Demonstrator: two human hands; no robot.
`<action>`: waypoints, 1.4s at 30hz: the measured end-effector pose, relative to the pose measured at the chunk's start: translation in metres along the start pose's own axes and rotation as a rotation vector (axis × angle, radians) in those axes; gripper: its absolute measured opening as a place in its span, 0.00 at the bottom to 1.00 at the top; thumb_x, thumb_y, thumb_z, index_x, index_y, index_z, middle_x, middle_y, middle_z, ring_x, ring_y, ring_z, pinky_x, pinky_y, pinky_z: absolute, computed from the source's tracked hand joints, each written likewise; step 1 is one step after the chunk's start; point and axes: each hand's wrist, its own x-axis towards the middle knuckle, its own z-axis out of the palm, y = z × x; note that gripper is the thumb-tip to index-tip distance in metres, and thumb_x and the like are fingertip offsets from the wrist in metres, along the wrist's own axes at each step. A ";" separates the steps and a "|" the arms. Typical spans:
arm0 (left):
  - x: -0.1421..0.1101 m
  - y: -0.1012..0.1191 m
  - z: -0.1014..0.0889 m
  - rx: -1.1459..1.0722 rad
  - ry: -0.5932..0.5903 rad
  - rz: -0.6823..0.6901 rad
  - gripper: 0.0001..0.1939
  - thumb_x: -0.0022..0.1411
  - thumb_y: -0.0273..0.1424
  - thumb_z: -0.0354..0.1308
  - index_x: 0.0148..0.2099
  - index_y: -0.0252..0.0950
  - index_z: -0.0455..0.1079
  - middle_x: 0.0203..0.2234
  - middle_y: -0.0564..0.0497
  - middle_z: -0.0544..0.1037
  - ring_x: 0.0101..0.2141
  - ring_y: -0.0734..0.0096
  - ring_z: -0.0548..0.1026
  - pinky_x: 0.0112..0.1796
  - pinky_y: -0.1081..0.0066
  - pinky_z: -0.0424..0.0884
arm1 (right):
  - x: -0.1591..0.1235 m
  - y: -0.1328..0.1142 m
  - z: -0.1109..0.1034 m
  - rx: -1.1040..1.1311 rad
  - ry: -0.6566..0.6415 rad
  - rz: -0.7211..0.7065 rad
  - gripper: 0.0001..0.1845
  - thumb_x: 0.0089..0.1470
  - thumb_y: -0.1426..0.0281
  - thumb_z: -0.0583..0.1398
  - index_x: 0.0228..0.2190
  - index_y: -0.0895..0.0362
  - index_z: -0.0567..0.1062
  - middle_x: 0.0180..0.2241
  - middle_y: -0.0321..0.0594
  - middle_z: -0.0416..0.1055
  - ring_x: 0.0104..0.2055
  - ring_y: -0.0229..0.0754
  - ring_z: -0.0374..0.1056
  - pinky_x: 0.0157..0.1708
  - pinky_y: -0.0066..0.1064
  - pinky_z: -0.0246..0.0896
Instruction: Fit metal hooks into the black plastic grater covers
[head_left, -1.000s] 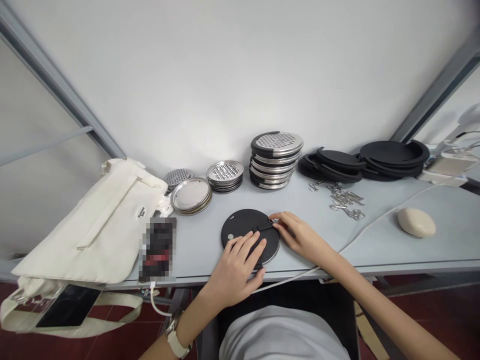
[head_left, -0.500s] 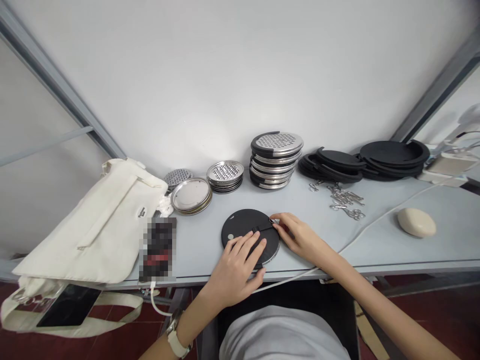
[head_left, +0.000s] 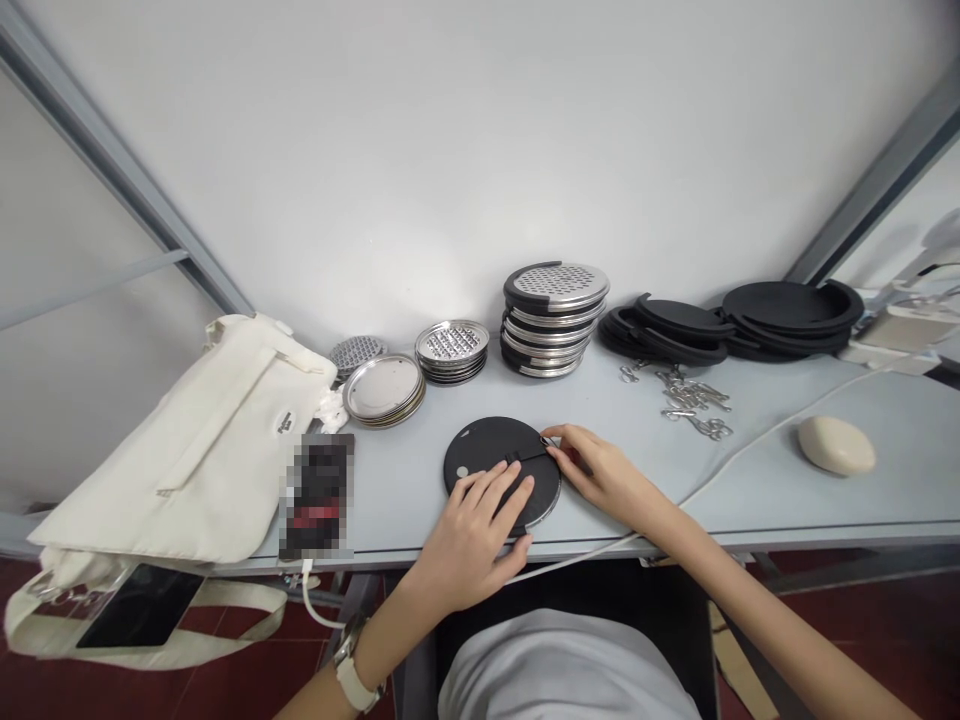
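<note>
A round black disc [head_left: 487, 440] with a metal rim lies flat near the table's front edge. My left hand [head_left: 480, 530] rests on it, fingers stretched over its lower part and hiding that area. At the disc's right edge, my right hand [head_left: 592, 465] pinches a small metal clasp between thumb and fingertips; the fingers partly cover it. A heap of similar metal clasps [head_left: 694, 395] lies to the right. Behind the disc stands a stack of round metal graters in black rims [head_left: 559, 285].
Loose grater plates [head_left: 451, 342] and plain metal discs [head_left: 384, 388] are stacked at the back left. Black round trays [head_left: 787, 305] are piled at the back right. A white bag [head_left: 172, 450], a pixelated phone [head_left: 319, 495], a cable [head_left: 742, 450] and a cream mouse-shaped object [head_left: 836, 445] also lie there.
Both hands and the disc stay in nearly the same position; the view shifts only very slightly.
</note>
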 end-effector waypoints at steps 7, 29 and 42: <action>0.000 0.000 -0.001 -0.009 0.005 0.007 0.27 0.65 0.34 0.47 0.65 0.34 0.52 0.61 0.41 0.57 0.60 0.56 0.56 0.55 0.56 0.57 | 0.001 0.001 0.002 0.023 0.035 -0.072 0.15 0.62 0.69 0.48 0.48 0.54 0.67 0.43 0.46 0.72 0.46 0.45 0.69 0.46 0.40 0.65; 0.000 -0.001 0.000 -0.011 -0.012 0.001 0.27 0.65 0.35 0.47 0.65 0.33 0.52 0.62 0.43 0.55 0.61 0.59 0.54 0.56 0.58 0.55 | 0.000 -0.001 0.000 0.033 0.003 0.013 0.12 0.63 0.68 0.49 0.45 0.56 0.65 0.34 0.42 0.70 0.34 0.41 0.69 0.38 0.34 0.65; 0.000 -0.001 0.000 0.007 -0.004 0.000 0.27 0.65 0.35 0.48 0.65 0.33 0.53 0.62 0.43 0.56 0.61 0.59 0.54 0.56 0.58 0.56 | 0.001 0.001 -0.001 0.082 0.022 -0.042 0.11 0.62 0.70 0.50 0.44 0.54 0.68 0.38 0.42 0.70 0.40 0.41 0.68 0.42 0.33 0.63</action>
